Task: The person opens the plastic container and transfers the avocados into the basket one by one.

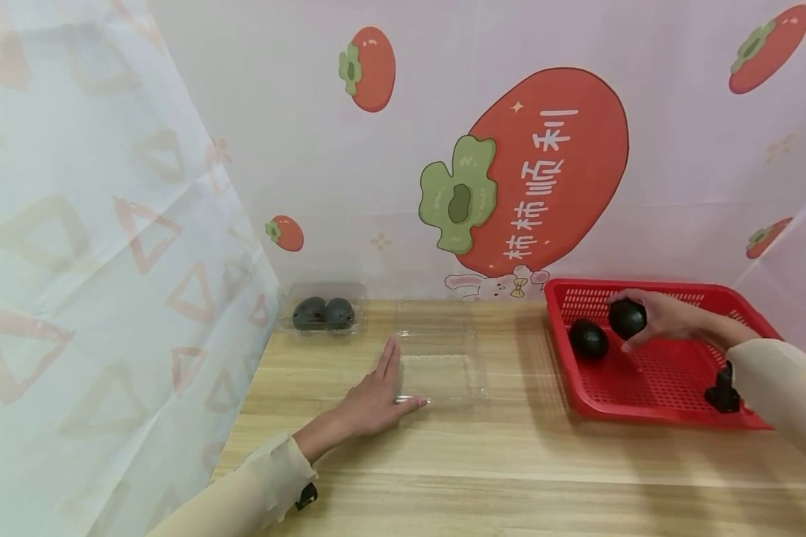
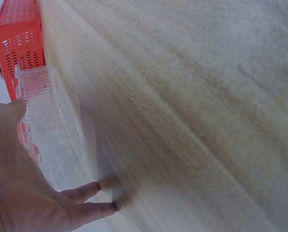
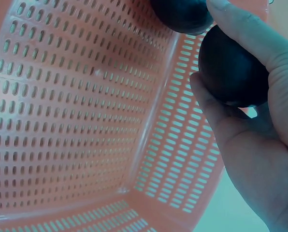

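Note:
A red perforated basket [image 1: 672,403] stands on the right of the wooden table. Inside it my right hand [image 1: 651,319] grips a dark avocado [image 1: 627,318]; the right wrist view shows the fingers curled round this avocado [image 3: 231,72]. A second avocado [image 1: 588,338] lies beside it in the basket [image 3: 86,121]. An open clear plastic clamshell box [image 1: 443,365] sits mid-table. My left hand [image 1: 383,391] lies flat with straight fingers against the box's left edge, thumb at its front corner. In the left wrist view the box [image 2: 52,140] is beside the palm [image 2: 18,193].
A shut clear clamshell [image 1: 322,312] with two avocados sits at the back left by the curtain. A small black object [image 1: 722,391] rests at the basket's right front. Printed cloth walls close the back and both sides. Bare wooden tabletop [image 1: 510,462] runs along the front.

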`<state>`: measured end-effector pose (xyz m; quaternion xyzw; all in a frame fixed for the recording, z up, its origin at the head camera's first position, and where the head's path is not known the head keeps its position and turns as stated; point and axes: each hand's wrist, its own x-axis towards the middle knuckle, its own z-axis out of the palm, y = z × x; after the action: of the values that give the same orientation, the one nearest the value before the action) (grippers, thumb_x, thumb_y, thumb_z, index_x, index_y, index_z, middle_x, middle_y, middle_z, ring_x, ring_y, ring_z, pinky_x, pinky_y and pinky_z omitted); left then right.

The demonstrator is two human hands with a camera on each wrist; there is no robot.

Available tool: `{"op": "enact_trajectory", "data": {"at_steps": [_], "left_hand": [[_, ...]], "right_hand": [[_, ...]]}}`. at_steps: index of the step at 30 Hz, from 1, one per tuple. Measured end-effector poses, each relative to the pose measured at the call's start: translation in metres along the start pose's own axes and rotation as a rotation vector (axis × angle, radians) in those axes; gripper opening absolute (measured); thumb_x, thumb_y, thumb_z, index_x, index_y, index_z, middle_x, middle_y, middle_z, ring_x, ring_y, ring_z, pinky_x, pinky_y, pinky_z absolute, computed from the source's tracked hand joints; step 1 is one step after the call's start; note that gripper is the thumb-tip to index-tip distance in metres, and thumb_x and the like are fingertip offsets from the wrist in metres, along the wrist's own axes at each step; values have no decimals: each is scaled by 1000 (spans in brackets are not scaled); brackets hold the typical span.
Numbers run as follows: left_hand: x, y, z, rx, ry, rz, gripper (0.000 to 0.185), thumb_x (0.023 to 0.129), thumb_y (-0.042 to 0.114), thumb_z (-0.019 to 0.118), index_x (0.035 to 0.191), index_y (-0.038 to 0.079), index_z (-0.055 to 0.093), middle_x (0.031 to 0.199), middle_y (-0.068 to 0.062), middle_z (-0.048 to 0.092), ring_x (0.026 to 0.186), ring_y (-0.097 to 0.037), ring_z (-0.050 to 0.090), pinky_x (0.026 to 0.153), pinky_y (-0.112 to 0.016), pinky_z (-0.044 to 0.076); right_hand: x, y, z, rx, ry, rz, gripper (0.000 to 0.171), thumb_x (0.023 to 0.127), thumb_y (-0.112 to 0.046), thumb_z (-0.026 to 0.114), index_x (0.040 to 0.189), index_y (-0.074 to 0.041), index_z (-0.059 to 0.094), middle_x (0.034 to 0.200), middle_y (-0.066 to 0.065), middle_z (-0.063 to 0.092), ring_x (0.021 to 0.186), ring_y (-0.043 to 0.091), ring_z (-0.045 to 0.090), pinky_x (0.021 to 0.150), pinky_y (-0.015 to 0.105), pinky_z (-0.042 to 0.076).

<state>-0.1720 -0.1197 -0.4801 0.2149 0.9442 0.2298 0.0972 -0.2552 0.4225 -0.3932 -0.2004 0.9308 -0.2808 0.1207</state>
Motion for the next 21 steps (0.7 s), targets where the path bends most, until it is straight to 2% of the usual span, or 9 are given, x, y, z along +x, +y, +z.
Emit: {"op": "enact_trajectory", "data": {"at_steps": [2, 5, 11, 16, 18, 21], "left_hand": [[0, 0, 0, 1, -2, 2, 113, 101, 71, 54, 169, 2, -6, 178, -14, -12, 139, -47, 53, 96, -57, 56], [1, 0, 0, 6, -1, 5, 114, 101, 71, 54, 169, 2, -6, 178, -14, -11, 140, -48, 51, 98, -57, 55], [1, 0, -1, 10, 5, 12, 113, 101, 70, 54, 169, 1, -4, 178, -15, -10, 140, -48, 51, 99, -57, 55], [1, 0, -1, 8, 5, 11, 112, 102, 68, 55, 169, 0, -4, 178, -15, -10, 144, -48, 47, 104, -58, 52], [1, 1, -1, 5, 3, 11, 111, 102, 68, 55, 169, 1, -4, 178, -15, -11, 144, -48, 47, 104, -59, 52], [1, 1, -1, 8, -5, 16, 111, 103, 67, 54, 169, 1, -5, 178, -15, -12, 144, -48, 47, 103, -58, 52]], "right_hand": [[0, 2, 1, 7, -3, -3, 80, 74, -11, 97, 141, 4, 56, 134, 25, 58, 122, 44, 51, 92, 60, 58], [1, 5, 3, 5, -11, -15, 79, 74, -10, 97, 140, 4, 57, 133, 24, 59, 121, 43, 52, 94, 64, 56], [3, 8, 6, -4, -31, -12, 78, 72, -11, 98, 137, 5, 57, 132, 25, 59, 119, 42, 54, 95, 62, 55], [4, 9, 9, -8, -36, 11, 78, 72, -11, 98, 136, 6, 57, 131, 25, 60, 117, 42, 56, 92, 53, 56], [4, 11, 10, -10, -32, 16, 78, 72, -10, 98, 136, 6, 57, 130, 25, 60, 117, 42, 57, 92, 54, 55], [4, 13, 12, -12, -33, 17, 78, 72, -11, 98, 137, 6, 57, 132, 26, 59, 118, 44, 56, 93, 61, 56]]}}
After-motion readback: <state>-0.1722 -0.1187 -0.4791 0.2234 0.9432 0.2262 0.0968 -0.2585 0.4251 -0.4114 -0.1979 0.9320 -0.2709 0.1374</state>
